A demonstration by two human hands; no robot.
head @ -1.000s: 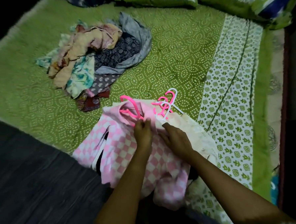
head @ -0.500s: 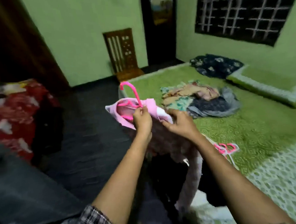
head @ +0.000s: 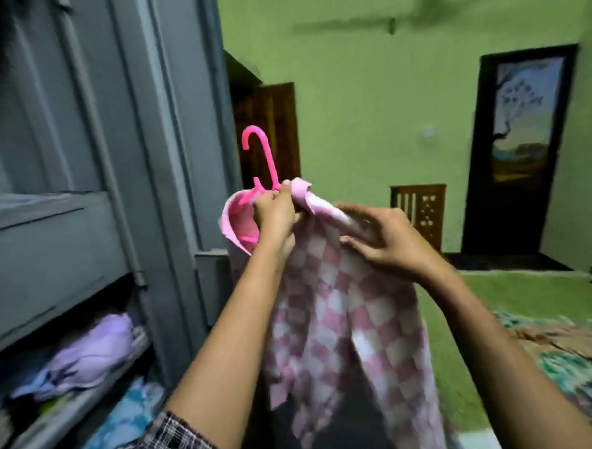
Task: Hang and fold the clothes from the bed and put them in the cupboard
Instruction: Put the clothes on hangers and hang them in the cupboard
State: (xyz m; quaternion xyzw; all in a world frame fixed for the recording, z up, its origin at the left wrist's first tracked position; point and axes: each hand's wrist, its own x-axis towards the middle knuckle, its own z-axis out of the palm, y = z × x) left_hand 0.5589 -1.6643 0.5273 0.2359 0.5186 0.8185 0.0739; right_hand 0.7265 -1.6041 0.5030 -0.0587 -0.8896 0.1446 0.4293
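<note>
at frame centre the left hand [head: 275, 214] grips the pink hanger [head: 267, 157] by its neck, the right hand [head: 381, 242] pinches the checked shirt [head: 326, 308] at its shoulder, and it should square both shoulders before hooking into the cupboard [head: 82, 235] at left.

Over on the left, the grey cupboard [head: 140, 163] is holding a crumpled lilac garment [head: 88, 352] on one shelf, blue patterned cloth [head: 126, 415] lying below. On the right, the green bed [head: 470, 301] is carrying a heap of clothes [head: 561, 344].

A glossy pink plastic hanger [head: 263, 164] carries a soft checked cloth shirt [head: 343, 311] beside a matt grey-painted cupboard [head: 120, 165].
</note>
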